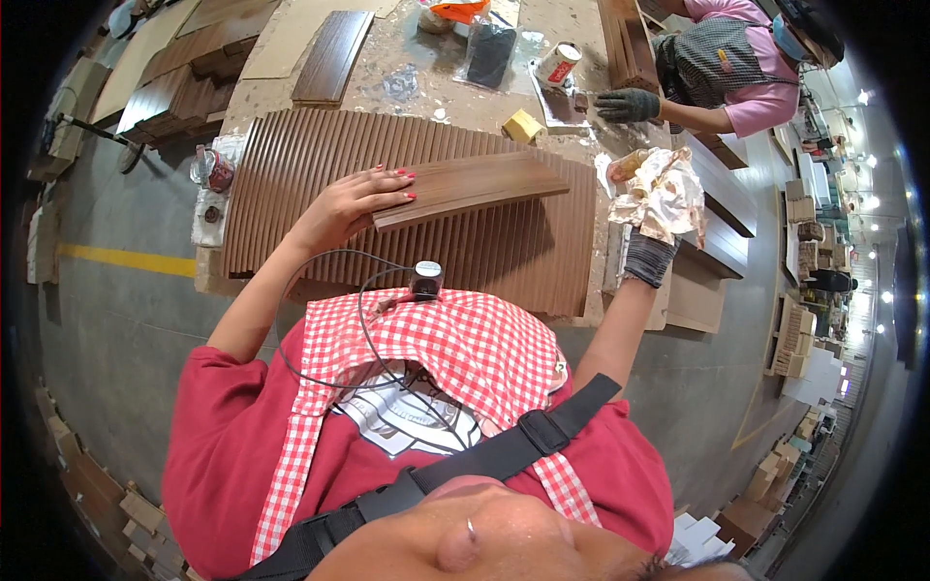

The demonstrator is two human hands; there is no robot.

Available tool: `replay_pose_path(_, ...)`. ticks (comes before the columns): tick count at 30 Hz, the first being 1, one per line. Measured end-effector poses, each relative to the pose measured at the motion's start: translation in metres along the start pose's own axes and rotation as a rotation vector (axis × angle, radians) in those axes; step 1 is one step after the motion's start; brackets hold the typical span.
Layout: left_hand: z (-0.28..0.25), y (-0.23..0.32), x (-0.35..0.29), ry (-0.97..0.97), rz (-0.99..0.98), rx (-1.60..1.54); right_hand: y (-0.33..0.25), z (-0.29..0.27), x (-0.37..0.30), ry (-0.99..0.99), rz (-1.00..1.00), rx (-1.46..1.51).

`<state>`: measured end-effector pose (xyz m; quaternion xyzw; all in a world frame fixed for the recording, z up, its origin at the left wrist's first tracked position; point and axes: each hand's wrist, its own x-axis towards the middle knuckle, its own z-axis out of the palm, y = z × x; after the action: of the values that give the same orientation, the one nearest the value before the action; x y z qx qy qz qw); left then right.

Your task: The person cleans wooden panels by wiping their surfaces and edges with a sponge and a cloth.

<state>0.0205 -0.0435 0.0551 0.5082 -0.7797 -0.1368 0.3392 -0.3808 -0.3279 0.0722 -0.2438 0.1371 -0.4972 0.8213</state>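
A brown wooden plank (pixel 475 186) lies slantwise over a row of narrow brown boards (pixel 320 150) packed side by side, and casts a shadow on them. My bare left hand (pixel 356 201) grips the plank's left end, fingers on its top face; the thumb is hidden. Off to the right, my right hand (pixel 647 259) wears a dark grey knit glove and holds a crumpled, brown-stained white cloth (pixel 661 194). The cloth covers most of its fingers. Beside the cloth stands a stained container (pixel 628 167), partly hidden.
A yellow sponge block (pixel 524 127) and a white can (pixel 559 65) sit on the worktable (pixel 426 92) beyond the boards. Across it, a co-worker's gloved hand (pixel 627 106) rests near a long brown board (pixel 628 44). A glass jar (pixel 213 170) stands at the left edge.
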Motion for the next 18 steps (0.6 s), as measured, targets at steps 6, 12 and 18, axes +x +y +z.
replay_pose_path(6, 0.003, -0.003, -0.014, -0.114, -0.030, 0.243, 0.002, -0.004, -0.002, -0.017, 0.024, 0.026)
replay_pose_path(12, 0.007, 0.002, -0.021, 0.000, -0.281, 0.266, 0.007, -0.006, 0.003, -0.047, 0.053, 0.059)
replay_pose_path(18, 0.013, 0.001, -0.033, 0.138, -0.628, -0.122, 0.038, -0.004, 0.017, -0.174, 0.145, 0.130)
